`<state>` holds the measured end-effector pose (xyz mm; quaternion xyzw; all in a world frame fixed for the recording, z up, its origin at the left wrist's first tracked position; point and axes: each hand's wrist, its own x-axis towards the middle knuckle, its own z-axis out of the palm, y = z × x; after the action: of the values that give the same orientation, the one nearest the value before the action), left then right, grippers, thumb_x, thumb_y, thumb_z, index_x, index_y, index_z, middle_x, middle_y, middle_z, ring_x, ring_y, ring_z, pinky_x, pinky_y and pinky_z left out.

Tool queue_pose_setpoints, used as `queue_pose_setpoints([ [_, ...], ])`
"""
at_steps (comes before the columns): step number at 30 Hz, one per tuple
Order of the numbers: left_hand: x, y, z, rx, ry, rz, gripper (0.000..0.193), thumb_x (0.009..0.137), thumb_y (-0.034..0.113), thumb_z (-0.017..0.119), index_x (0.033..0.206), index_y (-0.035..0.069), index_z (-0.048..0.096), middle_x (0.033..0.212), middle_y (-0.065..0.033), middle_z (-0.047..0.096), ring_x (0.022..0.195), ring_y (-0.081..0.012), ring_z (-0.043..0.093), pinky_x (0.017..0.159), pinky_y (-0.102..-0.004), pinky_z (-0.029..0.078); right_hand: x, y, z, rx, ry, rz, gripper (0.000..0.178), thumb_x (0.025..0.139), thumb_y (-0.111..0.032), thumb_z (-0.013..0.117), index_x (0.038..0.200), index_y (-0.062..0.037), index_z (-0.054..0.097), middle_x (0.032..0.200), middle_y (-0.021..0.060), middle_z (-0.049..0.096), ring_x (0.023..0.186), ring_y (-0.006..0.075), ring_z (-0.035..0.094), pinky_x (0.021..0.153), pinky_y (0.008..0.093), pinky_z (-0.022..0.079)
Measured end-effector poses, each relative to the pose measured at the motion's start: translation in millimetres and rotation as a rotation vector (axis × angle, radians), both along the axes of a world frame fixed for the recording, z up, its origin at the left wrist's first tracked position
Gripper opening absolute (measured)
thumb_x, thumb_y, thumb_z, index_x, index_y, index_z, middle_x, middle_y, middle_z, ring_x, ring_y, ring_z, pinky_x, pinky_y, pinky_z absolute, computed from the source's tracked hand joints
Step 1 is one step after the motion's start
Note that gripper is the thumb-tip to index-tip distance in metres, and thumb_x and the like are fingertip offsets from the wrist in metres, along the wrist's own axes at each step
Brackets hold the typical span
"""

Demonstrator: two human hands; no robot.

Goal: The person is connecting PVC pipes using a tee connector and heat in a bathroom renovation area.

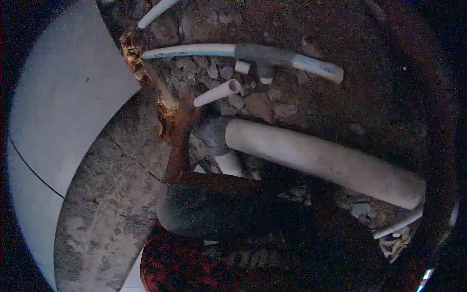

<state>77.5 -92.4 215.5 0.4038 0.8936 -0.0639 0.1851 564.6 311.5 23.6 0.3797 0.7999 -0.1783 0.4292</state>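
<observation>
One hand was in view, the left hand [186,109], with its forearm below it; the right hand did not show. The light was so dim and the fingers so blurred that I could not tell whether they were closed on anything. The short pipe [214,94] lay just right of that hand, its near end at the fingers, its long axis slanting up and rightward to an open mouth. Just right of the wrist, below the short pipe, sat a grey joint [210,134], with the large pipe [321,160] running from it down toward the lower right and a white stub [228,163] beneath. Beyond, a striped pipe [189,50] with a grey tee [265,55] crossed above, over rubble [258,107]. The slab [107,209] hemmed in the left side, and the dark sleeve [194,209] hid the ground below.
</observation>
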Motion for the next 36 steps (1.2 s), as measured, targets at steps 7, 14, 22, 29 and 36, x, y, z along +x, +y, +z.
queue_pose_setpoints([
  [7, -3.1, -3.4, -2.0, -0.218, -0.084, -0.087, 0.039, 0.090, 0.025, 0.048, 0.121, 0.002, 0.049, 0.113, -0.0145, 0.055, 0.098, -0.0327, 0.055, 0.083, -0.0422, 0.043, -8.5, -1.8, -33.8, -0.056, -0.050, -0.024, 0.064, 0.064, -0.021, 0.075, 0.122, -0.0078, 0.051, 0.128, 0.0207, 0.044, 0.119, 0.0364, 0.040, 0.099, 0.0443, 0.035],
  [14, -5.1, -16.7, -12.6, -0.365, -0.149, -0.139, 0.036, 0.091, 0.025, 0.046, 0.119, 0.002, 0.051, 0.111, -0.0121, 0.057, 0.097, -0.0307, 0.056, 0.082, -0.0405, 0.044, -21.0, -3.2, -63.9, -0.088, -0.101, -0.029, 0.061, 0.066, -0.021, 0.073, 0.122, -0.0082, 0.052, 0.127, 0.0202, 0.045, 0.118, 0.0360, 0.041, 0.098, 0.0442, 0.036],
  [22, -0.7, -38.3, -12.5, -0.463, -0.194, -0.140, 0.035, 0.093, 0.026, 0.044, 0.116, 0.003, 0.054, 0.110, -0.0092, 0.058, 0.095, -0.0284, 0.057, 0.081, -0.0385, 0.045, -39.6, -6.5, -81.8, -0.133, -0.124, 0.001, 0.057, 0.068, -0.020, 0.072, 0.121, -0.0086, 0.052, 0.126, 0.0197, 0.046, 0.117, 0.0357, 0.043, 0.096, 0.0441, 0.037],
  [29, -10.4, -53.6, -17.5, -0.492, -0.181, -0.146, 0.034, 0.094, 0.026, 0.042, 0.114, 0.003, 0.056, 0.109, -0.0068, 0.060, 0.094, -0.0264, 0.058, 0.080, -0.0368, 0.046, -54.9, -6.0, -82.4, -0.121, -0.102, -0.008, 0.053, 0.070, -0.019, 0.070, 0.120, -0.0089, 0.053, 0.124, 0.0192, 0.048, 0.116, 0.0354, 0.044, 0.095, 0.0441, 0.038],
  [36, -1.9, -32.5, -25.8, -0.411, -0.186, -0.150, 0.035, 0.088, 0.024, 0.049, 0.115, 0.002, 0.056, 0.110, -0.0116, 0.058, 0.098, -0.0283, 0.056, 0.082, -0.0400, 0.044, -59.0, 6.9, -64.6, -0.065, -0.054, -0.025, 0.050, 0.072, -0.018, 0.069, 0.119, -0.0093, 0.054, 0.123, 0.0187, 0.049, 0.114, 0.0351, 0.045, 0.094, 0.0440, 0.039],
])
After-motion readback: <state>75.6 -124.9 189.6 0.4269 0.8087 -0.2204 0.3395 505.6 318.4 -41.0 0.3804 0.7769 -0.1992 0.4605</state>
